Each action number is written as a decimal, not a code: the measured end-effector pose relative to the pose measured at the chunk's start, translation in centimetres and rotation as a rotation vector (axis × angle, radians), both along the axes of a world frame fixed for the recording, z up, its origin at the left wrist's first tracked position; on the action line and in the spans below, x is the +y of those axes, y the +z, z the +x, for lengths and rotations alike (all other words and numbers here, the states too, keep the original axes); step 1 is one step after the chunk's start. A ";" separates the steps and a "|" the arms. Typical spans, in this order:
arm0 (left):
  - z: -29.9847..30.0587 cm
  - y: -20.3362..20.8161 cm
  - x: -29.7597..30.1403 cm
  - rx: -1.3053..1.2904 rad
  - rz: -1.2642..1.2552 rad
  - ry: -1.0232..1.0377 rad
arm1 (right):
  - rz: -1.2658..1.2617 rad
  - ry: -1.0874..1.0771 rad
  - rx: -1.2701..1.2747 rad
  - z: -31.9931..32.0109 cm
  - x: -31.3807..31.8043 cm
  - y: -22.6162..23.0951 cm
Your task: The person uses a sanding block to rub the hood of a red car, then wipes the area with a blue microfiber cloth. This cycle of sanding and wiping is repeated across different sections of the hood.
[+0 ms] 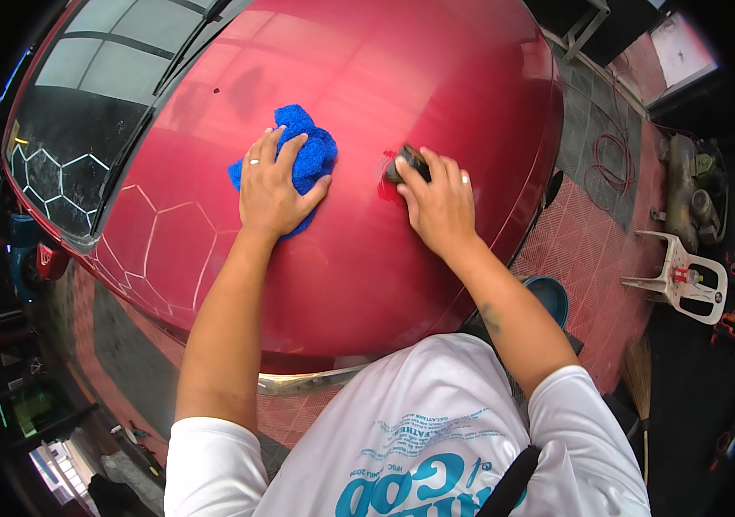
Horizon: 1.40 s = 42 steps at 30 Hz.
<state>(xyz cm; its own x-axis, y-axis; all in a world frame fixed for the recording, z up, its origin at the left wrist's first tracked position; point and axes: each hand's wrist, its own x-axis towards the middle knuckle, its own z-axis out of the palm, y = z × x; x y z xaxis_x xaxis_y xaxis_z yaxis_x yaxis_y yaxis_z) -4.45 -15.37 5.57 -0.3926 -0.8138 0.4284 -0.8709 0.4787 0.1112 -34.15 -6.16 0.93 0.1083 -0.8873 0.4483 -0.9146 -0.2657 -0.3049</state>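
Observation:
A glossy red car hood (359,284) spreads out in front of me. On it lies a crumpled, bright blue microfiber cloth (315,159). My left hand (274,185) presses on this cloth, its fingers slightly bent over the fabric and a ring on one of them. To the right, my right hand (443,202) grips a small dark block-shaped pad (413,162) between thumb and fingers, down on the paint. A brighter red, wet-looking smear (387,177) with pale streaks shows along the pad's left edge. The pad's underside is hidden.
The windshield (117,69) and wiper (126,159) are at the left. Right of the car stand a blue bucket (548,297), a white plastic chair (686,280), a broom (639,379) and a compressor-like tank (691,189). A reddish hose (613,168) lies coiled on the tiled floor (578,233).

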 end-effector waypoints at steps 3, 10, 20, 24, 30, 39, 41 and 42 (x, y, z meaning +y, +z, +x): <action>0.0 0.0 0.0 0.001 -0.019 -0.009 | -0.020 -0.032 -0.020 0.3 -0.2 0.3; 0.0 -0.1 -0.1 -0.002 -0.006 0.001 | -0.071 0.019 -0.028 -0.3 0.0 -1.1; 0.1 0.1 0.0 -0.020 0.040 0.017 | -0.024 0.063 -0.005 -0.7 -0.7 0.3; 0.1 0.1 0.0 0.000 0.056 0.006 | 0.038 0.032 0.029 -0.6 -0.6 0.1; 0.1 0.0 0.1 -0.004 0.019 0.005 | -0.076 0.033 -0.025 -0.9 -0.4 -0.7; 0.1 -0.1 -0.1 0.015 -0.027 -0.005 | -0.059 0.129 0.037 -0.2 -0.1 -0.7; 0.1 -0.3 0.0 0.019 -0.019 -0.002 | -0.062 0.082 0.031 -0.1 0.0 -0.5; 0.1 -0.3 -0.1 0.023 -0.027 0.001 | -0.071 0.084 0.041 0.0 0.1 -0.3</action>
